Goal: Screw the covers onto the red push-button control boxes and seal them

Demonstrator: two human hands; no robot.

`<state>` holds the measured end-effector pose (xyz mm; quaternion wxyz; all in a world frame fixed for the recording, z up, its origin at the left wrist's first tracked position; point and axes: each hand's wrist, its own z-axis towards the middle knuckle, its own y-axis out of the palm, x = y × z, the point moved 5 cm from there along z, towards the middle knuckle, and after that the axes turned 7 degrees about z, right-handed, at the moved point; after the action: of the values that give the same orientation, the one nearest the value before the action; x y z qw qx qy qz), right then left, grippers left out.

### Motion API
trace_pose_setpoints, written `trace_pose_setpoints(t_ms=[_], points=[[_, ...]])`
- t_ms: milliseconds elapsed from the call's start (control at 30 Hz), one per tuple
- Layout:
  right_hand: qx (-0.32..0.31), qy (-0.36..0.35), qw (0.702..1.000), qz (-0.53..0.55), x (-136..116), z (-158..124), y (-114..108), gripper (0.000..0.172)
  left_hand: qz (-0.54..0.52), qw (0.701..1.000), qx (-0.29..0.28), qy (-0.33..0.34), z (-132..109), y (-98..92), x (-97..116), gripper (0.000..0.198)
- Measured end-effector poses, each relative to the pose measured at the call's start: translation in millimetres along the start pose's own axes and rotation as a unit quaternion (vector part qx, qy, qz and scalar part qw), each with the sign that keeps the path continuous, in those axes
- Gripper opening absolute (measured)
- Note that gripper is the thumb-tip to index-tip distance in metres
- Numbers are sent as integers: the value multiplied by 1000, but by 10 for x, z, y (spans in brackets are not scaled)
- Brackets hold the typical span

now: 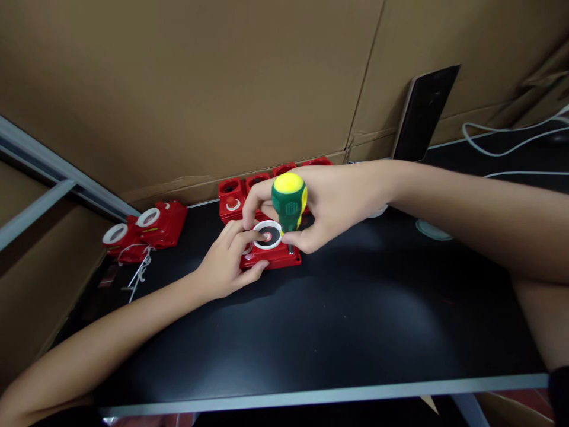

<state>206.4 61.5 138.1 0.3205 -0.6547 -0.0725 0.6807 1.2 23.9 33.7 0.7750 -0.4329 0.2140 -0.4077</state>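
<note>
A red box-shaped device (276,258) with a white ring around a dark round face lies on the black table. My left hand (229,261) grips its left side, with a fingertip on the round face and the thumb along the front. Held in my right hand (326,201) is a screwdriver (288,201) with a green and yellow handle. It stands upright, its metal shaft reaching down to the device's right front corner. Whether the tip sits in a screw is too small to tell.
Several red housings (230,193) stand behind my hands along the cardboard wall (200,89). More red devices with white rings (162,222) sit at the left with wires (141,273). A phone (427,112) leans at the back right, near a white cable (498,153).
</note>
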Motion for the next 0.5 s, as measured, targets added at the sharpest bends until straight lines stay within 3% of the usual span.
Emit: trace_pose_setpoints(t_ms=[133,400,500], points=[[14,12,1000,-22,10,7,-3,17,0,1000,4,5,4,3,6,38],[49,19,998,-38,52,32,15,8,11,1000,7,16,24,-7,22,41],[40,22,998,-39,51,33,-5,14,7,1000,5,12,14,0,11,40]])
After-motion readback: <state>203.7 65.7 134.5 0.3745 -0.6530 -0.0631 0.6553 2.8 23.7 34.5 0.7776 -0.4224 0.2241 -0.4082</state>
